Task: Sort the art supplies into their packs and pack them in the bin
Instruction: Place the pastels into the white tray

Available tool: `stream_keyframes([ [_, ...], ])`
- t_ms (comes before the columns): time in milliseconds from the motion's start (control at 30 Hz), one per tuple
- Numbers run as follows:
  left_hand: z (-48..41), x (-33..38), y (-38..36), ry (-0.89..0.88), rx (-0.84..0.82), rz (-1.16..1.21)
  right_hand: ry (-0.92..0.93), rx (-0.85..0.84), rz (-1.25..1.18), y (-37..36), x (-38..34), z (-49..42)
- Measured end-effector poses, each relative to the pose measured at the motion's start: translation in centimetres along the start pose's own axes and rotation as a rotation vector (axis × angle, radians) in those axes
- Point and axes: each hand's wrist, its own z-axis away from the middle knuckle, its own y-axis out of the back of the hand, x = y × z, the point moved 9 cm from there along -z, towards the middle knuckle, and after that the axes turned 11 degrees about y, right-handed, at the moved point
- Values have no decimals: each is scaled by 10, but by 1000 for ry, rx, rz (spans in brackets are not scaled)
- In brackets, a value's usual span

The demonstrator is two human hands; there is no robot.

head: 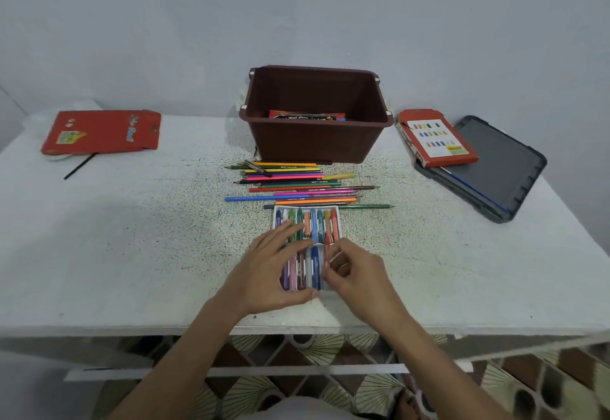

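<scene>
Crayon tray (331, 297), white, sits near table (132, 238) front edge. L hand (274, 271) rests flat on its crayons, fingers straight; R hand (356, 274) pinches orange crayon (326, 245) at tray's right side. Colored pencils (297, 185) lie btwn tray & brown bin (317, 142) w/ red pack (307, 116) inside

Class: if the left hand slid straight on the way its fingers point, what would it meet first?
Probably the far crayons in the tray; the left hand already reaches them with its fingertips. The pencils lie beyond.

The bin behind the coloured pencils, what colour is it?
The bin is dark brown, shown best in the head view.
</scene>
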Motion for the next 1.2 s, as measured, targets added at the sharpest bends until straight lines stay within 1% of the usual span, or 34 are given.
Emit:
stream_keyframes([
  [100, 0, 0, 0, -8, 8, 4, 53, 32, 127, -1, -3, 1],
  [433, 1, -1, -1, 18, -23, 4, 199, 16, 357, -8, -10, 1],
  [533, 0, -2, -2, 22, -33, -11, 223, 5, 364, -10, -9, 1],
  [633, 0, -2, -2, 20, -33, -19, 250, 51, 359, -6, -12, 0],
  [700, 0, -1, -2, 17, -31, -20, 250, 54, 389, -3, -11, -1],
  [833, 0, -1, -2, 17, -27, -15, 269, -13, 459, -4, -7, -8],
  [967, 0, -2, -1, 20, -32, -23, 294, -64, 459, -5, -4, -15],
  [1200, 0, -1, -1, 25, -39, -28, 362, -16, 453, -7, -4, -8],
])
